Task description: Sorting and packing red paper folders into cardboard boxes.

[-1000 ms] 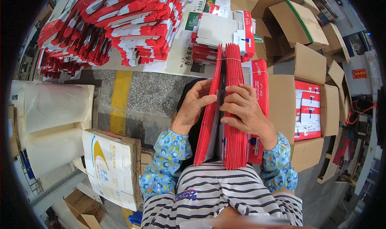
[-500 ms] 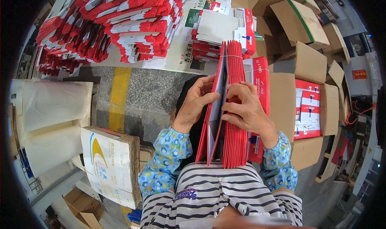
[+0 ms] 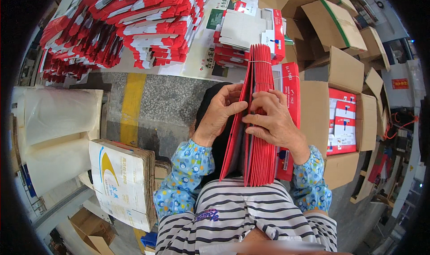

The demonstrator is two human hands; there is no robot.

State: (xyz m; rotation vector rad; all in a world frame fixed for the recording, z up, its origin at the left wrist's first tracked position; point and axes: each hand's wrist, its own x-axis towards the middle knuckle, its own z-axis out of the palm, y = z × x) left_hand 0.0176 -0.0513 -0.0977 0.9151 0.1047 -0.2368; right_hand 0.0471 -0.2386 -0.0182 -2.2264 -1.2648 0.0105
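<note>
Hands (left hand, right hand) part upright red folder stack, fingers grasping sheets.

The bundle of red flat cartons in the grip of both hands is thin printed card — smooth, with a slight sheen. Right of the grip, the open box is matt brown corrugated cardboard. Beyond it the floor is rough speckled stone. The sleeves are soft printed cloth — matt.
</note>
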